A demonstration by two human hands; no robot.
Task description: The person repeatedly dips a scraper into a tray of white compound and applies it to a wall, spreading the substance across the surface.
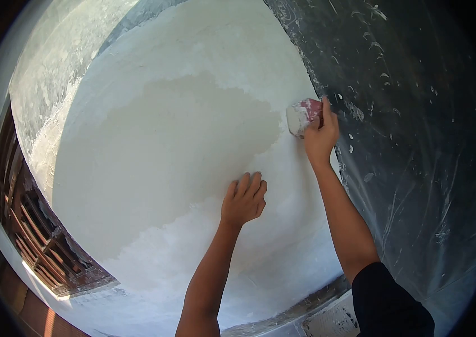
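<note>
**Filler spread around the edges, middle patch still bare**

The right hand [321, 135] is clenched around the red handle of a scraper [301, 117]. Its white-smeared blade juts out to the left of the fingers and lies against the wall [137, 112]. Just to the right of those fingers hangs a plastic sheet [418, 140], flecked with white spatter.

The left hand [245, 199] grips nothing. Its fingers are released and held together, and they rest flat on the wall, lower than the scraper and to its left.

A bright white coat [283, 241] covers the wall under and below the left fingers. It also runs up along the plastic edge beside the right fingers and across the top. Up and to the left of the left fingertips lies a large duller patch [159, 163] with a ragged border, and the scraper sits at its right end. The outer band looks done, and that middle patch seems to be what remains.

Far to the lower left of both hands is a metal grille [41, 236].
</note>
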